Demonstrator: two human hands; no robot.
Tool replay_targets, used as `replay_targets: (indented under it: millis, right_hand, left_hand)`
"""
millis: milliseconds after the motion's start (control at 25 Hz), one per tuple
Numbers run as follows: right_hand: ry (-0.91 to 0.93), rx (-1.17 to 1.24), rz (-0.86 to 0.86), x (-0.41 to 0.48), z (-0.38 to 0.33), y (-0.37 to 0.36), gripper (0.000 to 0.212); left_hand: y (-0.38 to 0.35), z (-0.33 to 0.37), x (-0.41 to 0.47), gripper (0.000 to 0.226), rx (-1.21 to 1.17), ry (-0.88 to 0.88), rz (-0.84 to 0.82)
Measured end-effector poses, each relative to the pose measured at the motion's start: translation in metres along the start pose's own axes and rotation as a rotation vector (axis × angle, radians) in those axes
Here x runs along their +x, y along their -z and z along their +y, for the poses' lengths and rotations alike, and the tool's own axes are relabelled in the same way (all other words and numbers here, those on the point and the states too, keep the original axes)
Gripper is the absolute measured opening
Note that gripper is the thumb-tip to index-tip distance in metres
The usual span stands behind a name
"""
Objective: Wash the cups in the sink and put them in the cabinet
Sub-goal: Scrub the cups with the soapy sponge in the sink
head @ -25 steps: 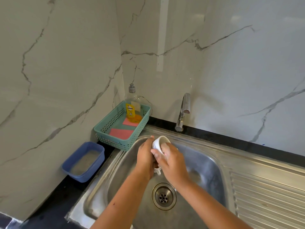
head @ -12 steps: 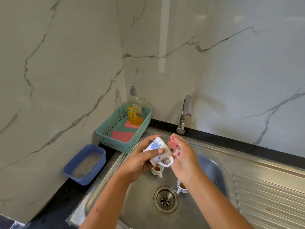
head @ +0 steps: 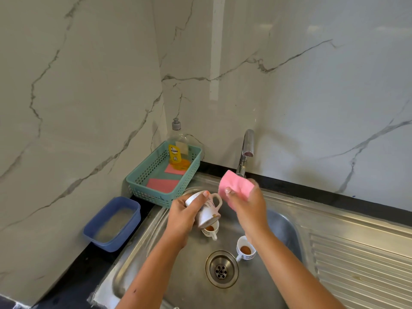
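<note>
My left hand [head: 182, 216] grips a white cup [head: 208, 211] with a faint pattern, tilted on its side over the steel sink [head: 142, 246], handle pointing up. My right hand [head: 246, 202] holds a pink sponge [head: 235, 187] just right of that cup, a small gap between them. Two small white cups with brown dregs stand on the sink floor: one [head: 210, 230] directly under the held cup, partly hidden by it, the other [head: 245, 250] right of the drain [head: 221, 269]. No cabinet is in view.
A tap [head: 246, 150] stands behind the sink, no water running. A teal basket [head: 145, 188] at the back left holds a soap bottle [head: 178, 150] and pink cloths. A blue tub [head: 111, 224] of murky water sits on the black counter. A ribbed draining board [head: 361, 259] lies right.
The sponge hand has pulled out of the cup and lifted up and right. My left hand has turned the cup, so its handle now points up. Both cups on the sink floor came into view.
</note>
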State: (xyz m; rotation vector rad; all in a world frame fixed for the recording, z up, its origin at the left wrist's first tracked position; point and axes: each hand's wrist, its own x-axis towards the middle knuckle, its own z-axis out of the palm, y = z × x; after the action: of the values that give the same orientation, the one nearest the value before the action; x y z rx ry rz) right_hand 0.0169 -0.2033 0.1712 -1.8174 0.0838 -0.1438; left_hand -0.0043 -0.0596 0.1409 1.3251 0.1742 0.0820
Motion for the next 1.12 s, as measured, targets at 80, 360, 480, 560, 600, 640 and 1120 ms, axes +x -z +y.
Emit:
replay_targets:
  millis: [80,360,480,560,600,640,1120]
  right_hand:
    - [-0.014,-0.001,-0.196,-0.01,-0.001,-0.009,0.037]
    - [-0.072,-0.042,-0.361,-0.007,-0.002,-0.014,0.018]
    - [0.104,-0.258,-0.415,-0.002,0.005,-0.011,0.016]
    - [0.101,-0.302,-0.529,0.003,0.005,-0.001,0.022]
    - [0.085,-0.332,-0.581,0.005,0.003,0.004,0.021]
    - [0.063,-0.361,-0.611,0.006,0.002,0.007,0.018]
    - [0.067,-0.344,-0.443,0.006,-0.003,0.004,0.016]
  left_hand:
    - [-0.008,0.0,-0.002,0.028,0.037,-0.053,0.039]
    - [-0.018,0.001,-0.001,0.038,0.075,-0.106,0.22]
    - [-0.018,0.008,0.006,0.037,-0.13,0.008,0.237]
    - [-0.016,0.006,0.007,0.04,-0.142,0.09,0.211]
    - [-0.015,0.004,0.006,0.044,-0.097,0.099,0.188]
    - [-0.016,0.004,0.004,0.051,-0.02,0.068,0.156]
    - [-0.01,0.022,0.015,0.042,0.739,-0.304,0.044]
